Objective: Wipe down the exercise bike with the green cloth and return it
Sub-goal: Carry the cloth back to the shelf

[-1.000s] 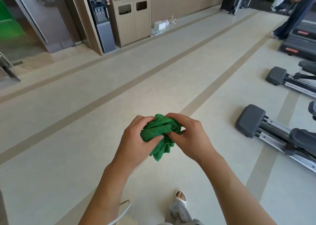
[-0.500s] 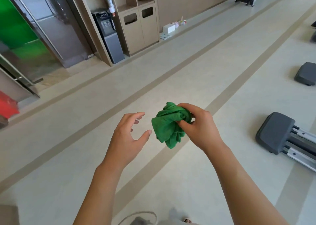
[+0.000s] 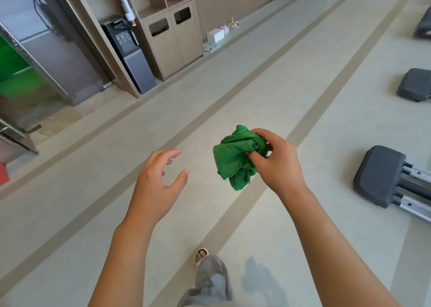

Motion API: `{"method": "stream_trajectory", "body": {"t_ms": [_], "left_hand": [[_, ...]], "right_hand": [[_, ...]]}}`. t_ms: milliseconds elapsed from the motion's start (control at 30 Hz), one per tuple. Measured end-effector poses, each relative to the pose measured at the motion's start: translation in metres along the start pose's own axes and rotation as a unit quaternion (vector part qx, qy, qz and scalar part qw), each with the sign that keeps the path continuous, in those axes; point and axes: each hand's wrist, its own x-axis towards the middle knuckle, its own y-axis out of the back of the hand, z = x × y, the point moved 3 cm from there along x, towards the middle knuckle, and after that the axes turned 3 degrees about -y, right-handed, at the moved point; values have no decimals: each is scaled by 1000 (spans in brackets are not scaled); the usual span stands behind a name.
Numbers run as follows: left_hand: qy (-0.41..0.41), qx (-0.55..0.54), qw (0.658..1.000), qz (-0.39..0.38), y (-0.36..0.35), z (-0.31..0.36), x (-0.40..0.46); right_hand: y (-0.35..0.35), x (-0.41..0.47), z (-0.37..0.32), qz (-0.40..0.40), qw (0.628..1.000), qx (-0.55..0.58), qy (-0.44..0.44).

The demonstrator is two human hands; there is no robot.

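A crumpled green cloth [image 3: 235,157] hangs in the air at waist height over the pale floor. My right hand [image 3: 277,164] grips it from the right, fingers and thumb curled into its folds. My left hand [image 3: 158,180] hovers a short way to the left of the cloth, fingers loosely spread, holding nothing and not touching it. Only the dark grey foot ends of exercise machines [image 3: 382,176] show at the right edge; no whole bike is visible.
A wooden cabinet with two bin openings [image 3: 172,38] and a dark water dispenser [image 3: 130,54] stand against the far wall. A white box [image 3: 215,36] lies on the floor by the wall. Another machine foot [image 3: 415,85] sits further right. My foot [image 3: 201,256] steps forward.
My left hand let go of the cloth and drew off to the left; the right hand alone holds it. The view swung left toward the cabinet as I walk.
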Motion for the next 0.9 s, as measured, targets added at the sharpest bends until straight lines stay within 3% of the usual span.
{"method": "stream_trajectory", "body": {"t_ms": [467, 900], "left_hand": [[-18, -43, 999, 16, 79, -158, 177], [14, -54, 996, 62, 138, -273, 245]], "right_hand": [[-156, 155, -56, 23, 999, -45, 8], [-282, 255, -87, -22, 995, -85, 47]]}}
